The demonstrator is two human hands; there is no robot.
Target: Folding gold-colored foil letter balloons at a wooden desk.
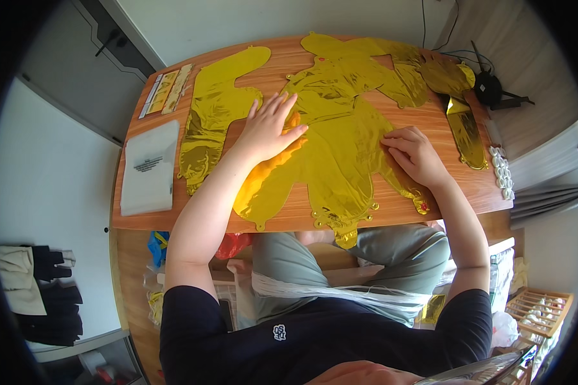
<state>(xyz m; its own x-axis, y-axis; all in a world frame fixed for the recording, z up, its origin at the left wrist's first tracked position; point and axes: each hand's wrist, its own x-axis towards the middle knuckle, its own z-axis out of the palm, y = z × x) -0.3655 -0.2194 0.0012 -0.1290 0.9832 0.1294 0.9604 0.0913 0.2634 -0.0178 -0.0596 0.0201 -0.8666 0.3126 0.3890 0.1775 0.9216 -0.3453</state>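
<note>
A large gold foil balloon (331,151), deflated, lies spread on the wooden table in front of me, creased and shiny. My left hand (270,128) rests on its left part with fingers stretched and apart. An orange sheen shows on the foil under that hand. At the right edge of the balloon, my right hand (414,154) has its fingers bent and drawn together on the foil rim. The balloon's lower end hangs slightly past the table's near edge. To the left lies another flat gold foil piece (215,102).
A stack of clear plastic bags (149,167) lies at the left of the table (270,215), with printed strips (167,90) behind it. A black router (488,86) with cables stands at the far right. White ring-shaped pieces (502,172) line the right edge. White strings (340,295) cross my lap.
</note>
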